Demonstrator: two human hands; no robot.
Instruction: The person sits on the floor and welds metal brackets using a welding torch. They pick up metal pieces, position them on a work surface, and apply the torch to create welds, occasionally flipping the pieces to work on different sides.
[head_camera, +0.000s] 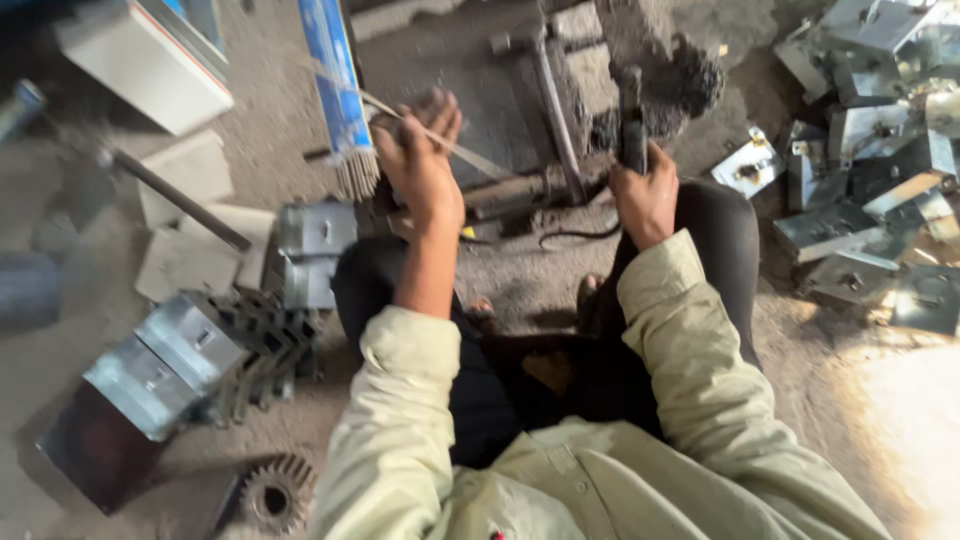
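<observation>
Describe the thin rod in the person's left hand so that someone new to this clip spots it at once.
Start at the blue packet lying on the dirt floor at top centre. Just right of it, the left hand pinches a thin pale rod that slants down to the right. Unlike the rods bunched at the packet's mouth, it is single and held aloft.

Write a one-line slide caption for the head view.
Seated on a dirt floor, a person holds a thin rod in the left hand and a dark tool handle in the right hand.

A toothed gear (277, 492) lies on the dirt floor (500, 270) well below the fingers — grey metal boxes (175, 365) sit left of them, a heap of metal brackets (870, 190) far right, white blocks (190, 215) beside.
</observation>
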